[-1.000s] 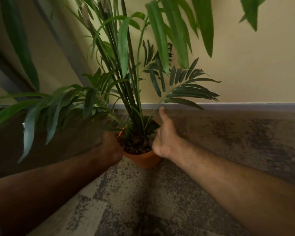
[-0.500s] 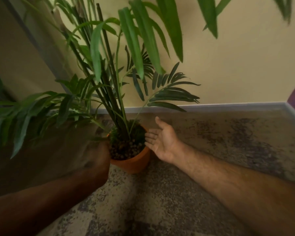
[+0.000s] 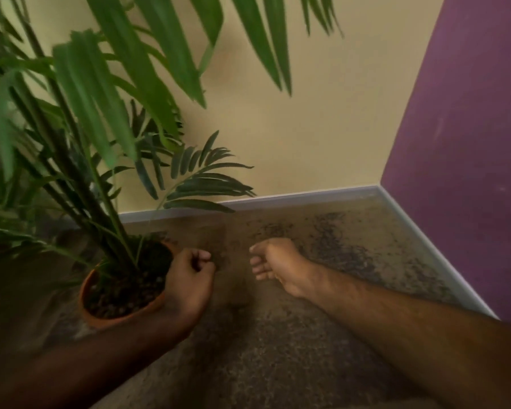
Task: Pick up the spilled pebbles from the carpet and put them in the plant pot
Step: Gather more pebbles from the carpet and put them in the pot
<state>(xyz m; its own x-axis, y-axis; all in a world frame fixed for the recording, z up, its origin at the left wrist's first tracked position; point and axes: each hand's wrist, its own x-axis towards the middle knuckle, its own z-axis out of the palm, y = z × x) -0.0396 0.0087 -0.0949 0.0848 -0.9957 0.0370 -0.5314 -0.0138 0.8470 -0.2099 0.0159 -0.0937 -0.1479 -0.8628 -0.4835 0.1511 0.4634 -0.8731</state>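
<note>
hovering just right of the terracotta plant pot (image 3: 121,317), left hand (image 3: 189,283) with fingers curled into a loose fist, nothing seen inside it, cannot tell if hiding a pebble. floating over the carpet (image 3: 278,349) a little apart to the right, right hand (image 3: 273,265) with fingers loosely curled, holding nothing visible. sitting on top of the soil inside the pot, brown pebbles (image 3: 124,296), too many and too blurred for counting. spotting no loose pebbles on the carpet, though dark mottled patches possibly masking some.

risks, judging only: missing strays against the speckled pattern near the skirting board (image 3: 307,194); knocking the pot with the left wrist, sitting right beside the rim, and spilling again; brushing the palm plant (image 3: 101,128) fronds and tipping it; dropping anything held while crossing the rim.

counting: one pot, one plant, two hands, two walls, cream wall (image 3: 307,113) and purple wall (image 3: 469,143), meeting in one corner.
</note>
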